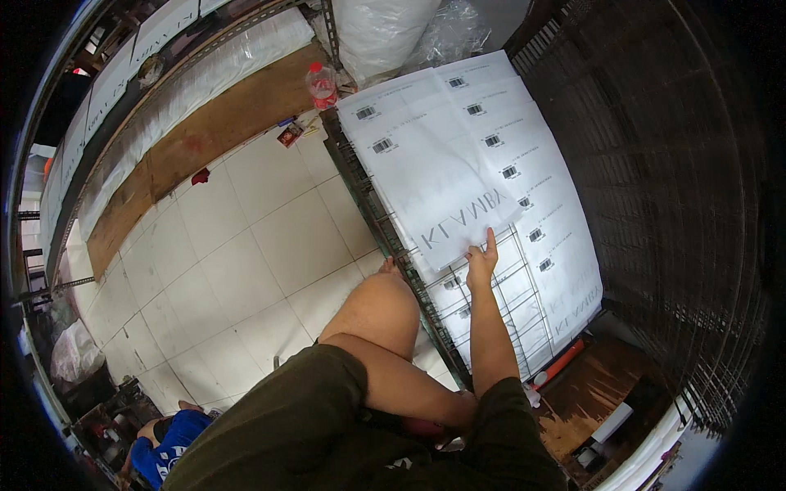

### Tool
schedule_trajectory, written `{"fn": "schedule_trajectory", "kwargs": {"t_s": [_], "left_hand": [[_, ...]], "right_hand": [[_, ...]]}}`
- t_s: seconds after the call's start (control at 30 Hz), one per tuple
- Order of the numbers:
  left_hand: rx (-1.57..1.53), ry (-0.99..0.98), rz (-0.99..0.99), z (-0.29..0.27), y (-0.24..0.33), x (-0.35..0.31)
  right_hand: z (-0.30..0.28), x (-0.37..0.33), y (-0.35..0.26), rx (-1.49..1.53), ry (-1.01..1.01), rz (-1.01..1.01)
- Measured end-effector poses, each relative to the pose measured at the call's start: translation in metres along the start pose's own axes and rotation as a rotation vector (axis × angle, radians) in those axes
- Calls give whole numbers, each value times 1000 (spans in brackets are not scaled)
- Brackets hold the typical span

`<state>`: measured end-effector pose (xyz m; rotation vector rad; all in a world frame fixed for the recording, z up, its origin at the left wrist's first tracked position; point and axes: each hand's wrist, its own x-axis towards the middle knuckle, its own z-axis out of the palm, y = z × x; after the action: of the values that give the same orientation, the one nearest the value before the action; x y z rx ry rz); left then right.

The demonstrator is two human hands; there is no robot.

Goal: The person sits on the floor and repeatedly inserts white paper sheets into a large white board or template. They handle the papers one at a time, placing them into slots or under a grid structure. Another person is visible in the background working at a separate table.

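My right hand point(483, 260) reaches forward to the near edge of a white plastic packaging bag point(446, 176) with large dark letters. Thumb and one finger show at that edge, and the other fingers are out of sight, seemingly under the bag. The bag lies slightly askew over rows of similar white bags point(532, 176) with small black code labels. These are spread on a rack of thin metal wires point(524, 303). My left forearm point(417, 391) crosses toward my right elbow; the left hand is mostly hidden there, its fingers not showing.
Dark wire racks point(647, 164) rise along the right side. A red-capped bottle point(321, 86) stands by the rack's far left corner. Pale floor tiles point(246, 245) stretch left to a wooden board point(188, 139). Another person in blue point(176, 446) is at lower left.
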<state>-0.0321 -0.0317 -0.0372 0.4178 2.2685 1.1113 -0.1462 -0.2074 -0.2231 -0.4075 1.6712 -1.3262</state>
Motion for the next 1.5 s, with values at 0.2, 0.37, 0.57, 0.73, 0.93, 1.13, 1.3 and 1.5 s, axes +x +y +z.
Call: {"fn": "schedule_trajectory", "kwargs": {"t_s": [0.2, 0.37, 0.57, 0.73, 0.93, 1.13, 1.3, 1.5], "left_hand": [[-54, 12, 62, 12, -5, 26], [-216, 60, 43, 29, -13, 37], [97, -383, 131, -1, -5, 24], [-160, -49, 64, 45, -16, 52], [-106, 21, 79, 15, -2, -11], [292, -447, 132, -2, 2, 19], [194, -302, 24, -24, -3, 10], [309, -272, 81, -28, 11, 29]], "right_hand": [[-10, 4, 6, 7, -6, 4], [-7, 2, 6, 27, 5, 31], [-10, 8, 16, -14, -38, 49], [-6, 2, 17, -25, -22, -20], [-27, -10, 30, -292, 17, -60], [-95, -91, -13, -567, -193, -162], [-176, -199, -124, -1056, -27, -363], [-304, -372, -210, -1256, 763, -723]]}}
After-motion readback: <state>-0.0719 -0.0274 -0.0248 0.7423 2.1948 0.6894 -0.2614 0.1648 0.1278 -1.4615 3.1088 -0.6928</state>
